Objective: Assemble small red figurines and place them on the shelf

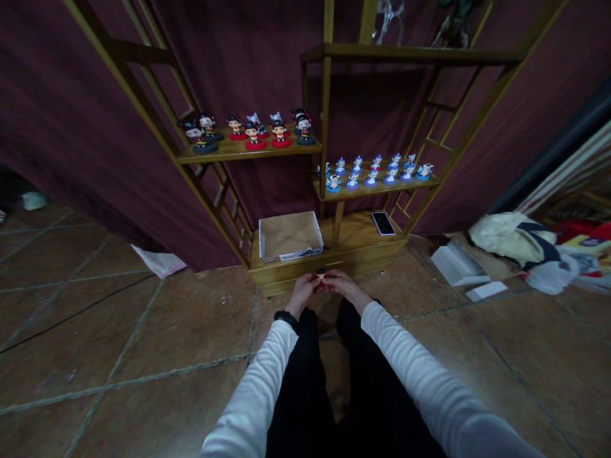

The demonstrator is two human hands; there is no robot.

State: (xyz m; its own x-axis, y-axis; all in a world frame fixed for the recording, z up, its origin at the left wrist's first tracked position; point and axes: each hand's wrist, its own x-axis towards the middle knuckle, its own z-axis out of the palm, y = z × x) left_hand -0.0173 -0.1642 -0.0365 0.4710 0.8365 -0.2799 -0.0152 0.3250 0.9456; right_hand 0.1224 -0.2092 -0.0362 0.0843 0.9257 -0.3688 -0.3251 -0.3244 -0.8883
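Between my two hands, low in front of the shelf unit, is a small figurine (321, 275) with dark, orange and red parts, mostly covered by fingers. My left hand (306, 289), with a black band at the wrist, closes on its left side. My right hand (342, 284) grips it from the right. Just beyond them an open cardboard box (291, 235) rests on the low cabinet top. Up on the left shelf stand several figurines (254, 135) with red or black bases. Several smaller blue and white figurines (372, 178) stand in rows on the right shelf.
A phone (383, 223) lies on the cabinet top (358, 230) at right. White box pieces (459, 266), a pale bag (513, 236) and clear plastic (554, 275) lie on the floor to the right. At left are a printed sheet (158, 260) and a black cable (76, 313).
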